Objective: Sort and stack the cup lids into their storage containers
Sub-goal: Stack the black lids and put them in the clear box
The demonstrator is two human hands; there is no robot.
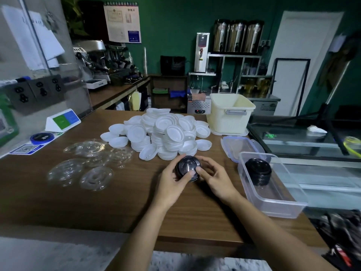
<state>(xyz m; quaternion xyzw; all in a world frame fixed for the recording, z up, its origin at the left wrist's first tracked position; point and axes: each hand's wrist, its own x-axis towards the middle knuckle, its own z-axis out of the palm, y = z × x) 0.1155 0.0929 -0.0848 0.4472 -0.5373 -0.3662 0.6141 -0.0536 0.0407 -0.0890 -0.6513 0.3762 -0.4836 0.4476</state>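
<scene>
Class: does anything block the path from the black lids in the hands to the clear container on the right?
Nothing visible does. Only bare table lies between the held black lids and the open clear container; its detached cover lies behind it.

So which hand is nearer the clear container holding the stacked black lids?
Right. The right hand holds the black lids on the side facing the clear container; the left hand holds their opposite side, farther off.
</scene>
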